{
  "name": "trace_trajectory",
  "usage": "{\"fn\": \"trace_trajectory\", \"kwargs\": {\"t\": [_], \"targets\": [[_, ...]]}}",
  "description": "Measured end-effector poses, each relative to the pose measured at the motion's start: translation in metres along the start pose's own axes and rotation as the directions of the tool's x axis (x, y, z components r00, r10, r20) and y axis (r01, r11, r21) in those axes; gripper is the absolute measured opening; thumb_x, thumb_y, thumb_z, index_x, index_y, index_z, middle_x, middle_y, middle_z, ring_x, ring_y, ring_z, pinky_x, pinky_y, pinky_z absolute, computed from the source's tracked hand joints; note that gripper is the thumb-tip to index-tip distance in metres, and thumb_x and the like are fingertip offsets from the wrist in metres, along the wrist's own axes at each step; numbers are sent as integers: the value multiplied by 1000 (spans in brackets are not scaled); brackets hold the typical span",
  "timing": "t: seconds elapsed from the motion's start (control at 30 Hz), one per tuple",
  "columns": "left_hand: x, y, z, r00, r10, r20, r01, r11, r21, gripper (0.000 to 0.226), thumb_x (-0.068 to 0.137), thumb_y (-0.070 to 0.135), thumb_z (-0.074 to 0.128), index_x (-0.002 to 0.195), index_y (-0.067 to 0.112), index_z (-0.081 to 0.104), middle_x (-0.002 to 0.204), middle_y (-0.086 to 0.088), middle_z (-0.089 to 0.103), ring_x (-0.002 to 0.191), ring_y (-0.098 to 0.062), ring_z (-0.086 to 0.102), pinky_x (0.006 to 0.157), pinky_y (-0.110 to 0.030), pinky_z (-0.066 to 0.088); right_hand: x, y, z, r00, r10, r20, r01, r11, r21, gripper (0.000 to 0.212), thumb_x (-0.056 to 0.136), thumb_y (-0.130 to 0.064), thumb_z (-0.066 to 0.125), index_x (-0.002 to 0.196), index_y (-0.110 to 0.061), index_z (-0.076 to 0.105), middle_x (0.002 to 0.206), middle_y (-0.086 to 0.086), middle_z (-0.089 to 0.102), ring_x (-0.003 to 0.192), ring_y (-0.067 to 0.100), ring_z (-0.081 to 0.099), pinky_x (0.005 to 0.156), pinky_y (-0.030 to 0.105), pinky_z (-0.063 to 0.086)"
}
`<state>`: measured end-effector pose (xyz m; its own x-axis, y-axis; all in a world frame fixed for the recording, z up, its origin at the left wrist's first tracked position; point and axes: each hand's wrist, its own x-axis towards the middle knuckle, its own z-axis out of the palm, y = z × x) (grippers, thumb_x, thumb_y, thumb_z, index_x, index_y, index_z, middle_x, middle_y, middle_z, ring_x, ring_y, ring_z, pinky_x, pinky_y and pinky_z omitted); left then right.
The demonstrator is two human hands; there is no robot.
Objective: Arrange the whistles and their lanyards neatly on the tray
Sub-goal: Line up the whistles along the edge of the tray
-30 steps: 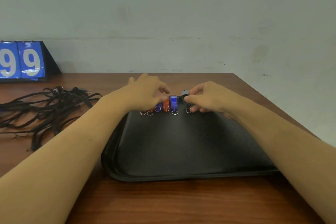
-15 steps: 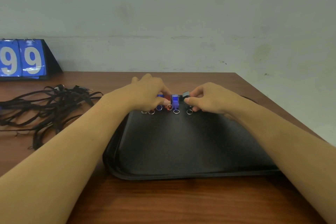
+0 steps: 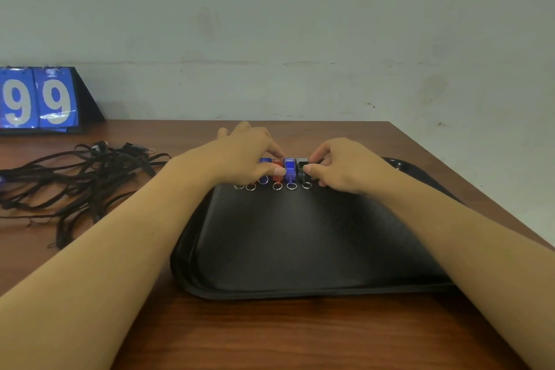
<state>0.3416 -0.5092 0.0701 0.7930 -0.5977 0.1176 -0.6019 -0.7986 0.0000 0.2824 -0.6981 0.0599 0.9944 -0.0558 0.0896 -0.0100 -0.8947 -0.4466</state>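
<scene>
A row of small whistles sits along the far edge of the black tray (image 3: 300, 249), side by side with their metal split rings pointing toward the person. From the right, the visible ones are a black whistle (image 3: 301, 168), a blue whistle (image 3: 289, 168), a red whistle (image 3: 277, 170) and another blue whistle (image 3: 264, 170); two more rings show further left, but the bodies they belong to are hidden under the left hand (image 3: 243, 156).

The left hand lies over the left part of the row with its fingers curled down, thumb and forefinger pinching at the red and blue whistles in the middle. The right hand (image 3: 342, 165) comes in from the other side, its thumb and forefinger closed on the black whistle at the row's end. The two-sided hold seems meant to press the whistles against one another so the row is tight and the rings line up.

The lanyards (image 3: 78, 183) lie in a black tangle on the wooden surface (image 3: 270, 336) to the left, well apart from the tray, so that half of the task looks untouched. The tray's near area is bare, presumably left for them. A blue flip scoreboard (image 3: 39, 99) showing 99 stands at the far left against the wall.
</scene>
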Motion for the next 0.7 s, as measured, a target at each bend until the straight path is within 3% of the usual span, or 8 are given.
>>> {"fn": "trace_trajectory", "kwargs": {"t": [0.17,0.3,0.5,0.6,0.7], "targets": [[-4,-3,-3,997,-7,-70,5,1000,-25,39,99,53,51,135,39,60,142,10,52,134,-21,36,100,-46,31,1,3,-1,997,-17,-80,15,1000,-26,22,100,-34,56,108,-21,72,87,-7,65,90,15,62,78,26,41],[-26,-10,-23,976,-104,-191,68,980,-188,31,103,43,47,127,38,67,139,9,58,136,-22,41,112,-60,31,-15,-8,-17,961,-86,-261,54,991,-126,22,101,-36,49,107,-25,67,104,-2,70,93,20,65,84,35,53],[-110,-55,-55,937,-229,-265,180,964,-194,29,99,41,50,119,38,70,126,6,64,123,-23,54,105,-56,43,-71,-62,-16,912,-298,-281,229,940,-253,19,101,-36,43,103,-30,61,95,-6,67,83,17,65,76,40,58],[-184,-108,-52,840,-421,-343,322,895,-310,33,96,30,55,127,28,66,126,4,66,117,-19,61,102,-49,51,-112,-94,10,863,-411,-294,356,908,-223,21,102,-37,40,103,-30,60,95,-10,60,86,13,59,74,34,54],[-253,-172,-35,609,-707,-359,562,704,-434,40,91,28,56,131,28,56,128,-5,62,118,-29,59,100,-52,53,-147,-115,48,818,-497,-291,429,863,-268,29,102,-38,37,115,-27,61,110,-8,61,101,14,56,87,32,50]]}}
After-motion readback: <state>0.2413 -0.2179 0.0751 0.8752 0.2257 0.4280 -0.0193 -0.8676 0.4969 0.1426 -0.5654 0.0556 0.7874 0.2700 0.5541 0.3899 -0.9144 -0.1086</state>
